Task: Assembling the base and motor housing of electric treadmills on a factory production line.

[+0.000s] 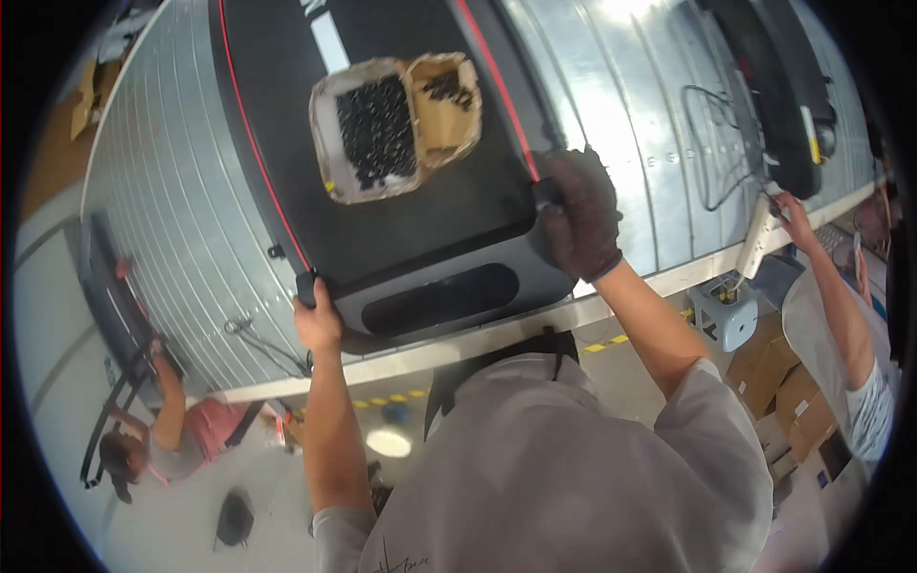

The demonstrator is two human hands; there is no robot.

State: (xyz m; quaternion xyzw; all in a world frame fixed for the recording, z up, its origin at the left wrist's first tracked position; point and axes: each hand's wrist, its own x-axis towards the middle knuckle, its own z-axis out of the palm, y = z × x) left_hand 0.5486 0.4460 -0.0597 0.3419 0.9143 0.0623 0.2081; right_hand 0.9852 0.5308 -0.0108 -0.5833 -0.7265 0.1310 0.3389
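Observation:
In front of me lies a treadmill [411, 224] with a black deck, red lines along both sides and a rounded grey-black end towards me. My left hand [318, 320] is bare and closed on a small black end cap [305, 286] at the near left corner, where the red line ends. A dark glove covers my right hand [585, 215], its fingers closed round a similar black cap [546, 194] at the right red line's end. On the deck, between and beyond my hands, stand an open carton of small black parts [377, 129] and a smaller carton [447, 134] with fewer dark pieces.
The treadmill rests on a slatted metal conveyor [181, 181] with a pale front rail [420, 361]. At right, a co-worker's hand [793, 218] holds a white strip near another black machine [778, 95] and a looped cable. Another person [172, 430] works at left. A grey-blue stool [723, 313] stands beyond the rail.

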